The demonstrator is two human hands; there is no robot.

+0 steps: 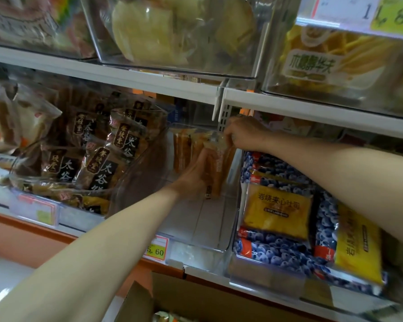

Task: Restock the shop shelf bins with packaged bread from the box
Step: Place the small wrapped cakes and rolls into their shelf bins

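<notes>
Both my hands reach into a clear plastic bin (209, 238) on the middle shelf. My left hand (193, 175) grips the lower side of an orange-brown packaged bread (215, 168) standing upright in the bin. My right hand (240, 133) pinches the clear top edge of the same pack. Several similar packs (184, 149) stand behind it at the back of the bin. The bin's front half is bare. The cardboard box (196, 296) sits below the shelf at the bottom of the view, its flaps open.
A bin of dark brown packs (96, 163) stands to the left. To the right lies a bin with blue and yellow packs (277, 212). Clear bins on the upper shelf (172, 36) overhang above. Price tags (157, 248) line the shelf edge.
</notes>
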